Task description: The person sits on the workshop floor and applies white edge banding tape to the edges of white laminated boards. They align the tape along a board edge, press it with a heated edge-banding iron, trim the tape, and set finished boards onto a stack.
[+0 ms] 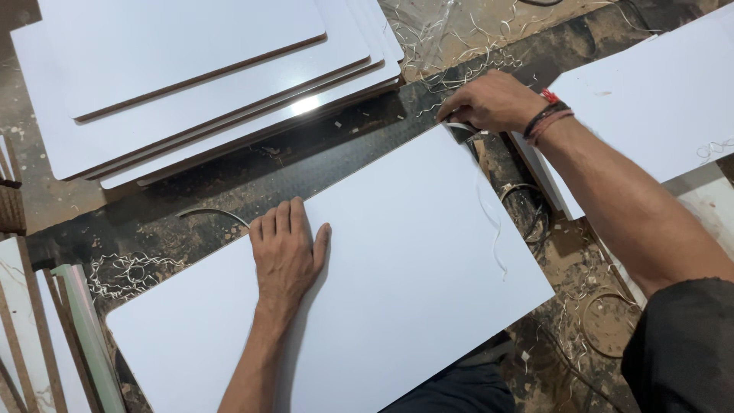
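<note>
The work goes on over a dark, dusty bench or floor surface (252, 180), brown with sawdust and strewn with pale curled trimmings (126, 274) that lie in tangles at the left and along the top edge. A stack of white laminated boards (191, 84) with brown raw edges sits at the upper left, each board stepped a little off the one below, and a bright spot of light shines off one of them. More white sheets (657, 107) lie at the upper right, and a few board edges stand at the lower left corner. Across the middle, set at a slant, lies a large white panel (397, 291). The left hand (284, 252) rests flat on it near its upper left edge, fingers stretched out and close together, grasping nothing, palm pressing down. The right hand (493, 102), with red and dark bands at the wrist, is at the panel's far corner, fingers curled down over that corner; whether they pinch something there cannot be told. A thin white strip of edge trimming (489, 218) trails from that corner down the panel's right side.
</note>
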